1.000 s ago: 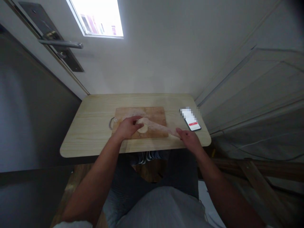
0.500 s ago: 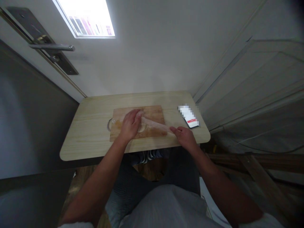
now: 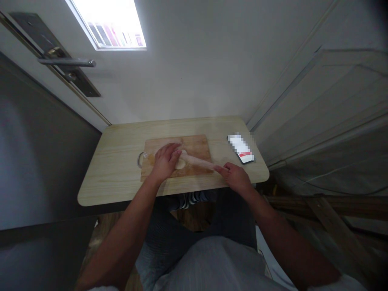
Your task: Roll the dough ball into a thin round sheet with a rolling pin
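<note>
A pale, floury rolling pin [image 3: 198, 161] slants across the wooden cutting board [image 3: 197, 141]. Its right end is in my right hand [image 3: 236, 176], fingers wrapped round it over the board's near right corner. At the other end, my left hand [image 3: 166, 159] curls over the pin, thumb on the near side and fingers on the far side; that end is partly hidden. A small round of dough [image 3: 180, 163] lies flat on the board, just below the pin and beside my left hand.
The board rests on a light wood table [image 3: 112, 161] with rounded corners. A phone [image 3: 241, 148] lies at the table's right. Behind stands a white door [image 3: 194, 72] with a metal handle [image 3: 68, 62]. My legs are below the near edge.
The rolling pin has shifted slightly towards me at its left end, and my right hand has moved a little to the left. More of the dough round shows.
</note>
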Action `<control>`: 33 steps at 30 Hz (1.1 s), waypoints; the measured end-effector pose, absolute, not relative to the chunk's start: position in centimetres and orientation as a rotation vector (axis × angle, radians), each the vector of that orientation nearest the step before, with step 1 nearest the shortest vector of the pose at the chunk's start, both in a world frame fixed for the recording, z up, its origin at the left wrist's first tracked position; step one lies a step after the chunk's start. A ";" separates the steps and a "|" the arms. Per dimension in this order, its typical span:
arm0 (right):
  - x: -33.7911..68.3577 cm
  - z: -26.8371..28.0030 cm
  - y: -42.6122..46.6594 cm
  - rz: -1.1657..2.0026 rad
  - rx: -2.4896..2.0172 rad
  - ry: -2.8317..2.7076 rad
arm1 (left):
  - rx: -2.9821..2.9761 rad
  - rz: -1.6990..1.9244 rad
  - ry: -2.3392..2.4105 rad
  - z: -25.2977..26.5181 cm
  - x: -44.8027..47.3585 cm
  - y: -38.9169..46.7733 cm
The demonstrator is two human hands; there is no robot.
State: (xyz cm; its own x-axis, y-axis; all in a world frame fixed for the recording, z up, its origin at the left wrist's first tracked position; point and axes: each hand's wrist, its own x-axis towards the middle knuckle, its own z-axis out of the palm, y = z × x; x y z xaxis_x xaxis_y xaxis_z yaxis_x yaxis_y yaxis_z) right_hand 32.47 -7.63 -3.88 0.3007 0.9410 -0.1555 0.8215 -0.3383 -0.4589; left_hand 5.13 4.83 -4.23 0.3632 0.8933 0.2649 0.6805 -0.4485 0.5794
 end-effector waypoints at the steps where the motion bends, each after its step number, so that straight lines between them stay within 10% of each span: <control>1: 32.5 -3.8 -7.6 0.581 -2.290 -1.605 | 2.257 0.770 1.387 -4.1 5.2 4.9; 16: 32.6 -2.6 -5.1 0.529 -2.585 -1.633 | 2.363 0.249 1.541 -2.2 8.4 8.1; 33: 28.2 -3.4 -10.6 0.455 -2.115 -1.598 | 2.351 0.808 1.480 -2.4 3.7 0.8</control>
State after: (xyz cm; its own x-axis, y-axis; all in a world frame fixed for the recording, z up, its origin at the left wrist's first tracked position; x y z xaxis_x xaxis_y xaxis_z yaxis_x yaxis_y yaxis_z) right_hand 28.25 -10.61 -3.40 0.2752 0.9614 0.0067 0.8136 -0.2292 -0.5344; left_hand 3.68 0.83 -2.44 0.3312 0.8873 0.3211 0.7502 -0.4540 0.4807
